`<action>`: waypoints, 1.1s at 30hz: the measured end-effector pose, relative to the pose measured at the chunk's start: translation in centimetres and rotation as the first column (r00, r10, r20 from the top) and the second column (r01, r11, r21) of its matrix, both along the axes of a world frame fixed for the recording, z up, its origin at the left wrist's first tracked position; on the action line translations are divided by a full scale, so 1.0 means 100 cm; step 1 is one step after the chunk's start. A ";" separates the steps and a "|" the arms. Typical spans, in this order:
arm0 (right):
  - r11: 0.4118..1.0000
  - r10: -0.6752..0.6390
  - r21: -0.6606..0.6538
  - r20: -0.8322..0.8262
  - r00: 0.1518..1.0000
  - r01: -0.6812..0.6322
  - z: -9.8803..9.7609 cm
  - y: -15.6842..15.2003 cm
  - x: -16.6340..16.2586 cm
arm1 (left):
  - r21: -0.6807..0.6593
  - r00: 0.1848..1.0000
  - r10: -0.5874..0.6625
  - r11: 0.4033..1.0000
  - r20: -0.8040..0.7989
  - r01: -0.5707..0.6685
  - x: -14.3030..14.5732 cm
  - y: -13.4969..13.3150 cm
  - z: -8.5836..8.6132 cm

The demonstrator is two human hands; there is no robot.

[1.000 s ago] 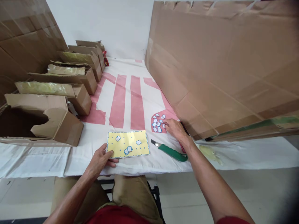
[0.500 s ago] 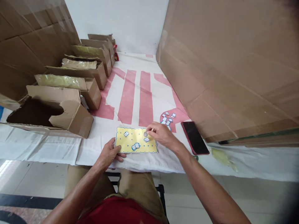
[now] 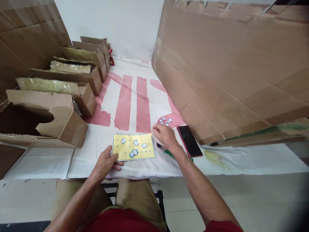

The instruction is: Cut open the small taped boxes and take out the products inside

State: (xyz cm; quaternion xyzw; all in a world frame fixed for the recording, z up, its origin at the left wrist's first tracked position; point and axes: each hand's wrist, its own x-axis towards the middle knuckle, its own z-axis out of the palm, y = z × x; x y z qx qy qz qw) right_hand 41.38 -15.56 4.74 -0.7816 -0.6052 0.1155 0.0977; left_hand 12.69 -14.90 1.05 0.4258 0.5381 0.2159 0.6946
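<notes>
My left hand (image 3: 107,161) grips the lower left corner of a yellow card (image 3: 125,148) with a scalloped blue border, thumb on top and fingers underneath. Several small white, blue-edged paper pieces (image 3: 144,145) lie on the card, two of them overlapping near its lower middle. Just beyond the card's upper right corner is my right hand (image 3: 165,135), its fingers curled together; whether anything is between them is hidden. A cluster of loose white pieces (image 3: 170,120) sits on the cloth past that hand, partly covered by it.
A red-edged phone (image 3: 190,141) lies right of my right hand. Under my right wrist is a green-handled tool (image 3: 169,153) with a dark end. Open cardboard boxes (image 3: 77,129) line the left side. A tall cardboard panel (image 3: 229,71) stands at right, near crumpled yellowish plastic (image 3: 214,159).
A white piece that my right hand was holding over the card now lies on the card's upper middle. That hand has moved off the card's right edge. The camera view has shifted right.
</notes>
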 end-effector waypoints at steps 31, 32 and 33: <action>1.000 -0.005 -0.022 -0.159 0.987 0.002 -0.029 0.001 -0.025 | 0.009 1.000 0.003 1.000 -0.017 -0.003 0.000 0.000 -0.003; 1.000 -0.027 -0.017 -0.143 0.989 0.025 -0.026 -0.001 -0.019 | 0.010 1.000 0.001 1.000 -0.019 -0.001 0.000 0.000 -0.004; 0.999 -0.052 -0.009 -0.130 0.990 0.052 -0.024 -0.005 -0.010 | 0.010 1.000 0.003 1.000 -0.027 -0.003 0.000 0.000 -0.004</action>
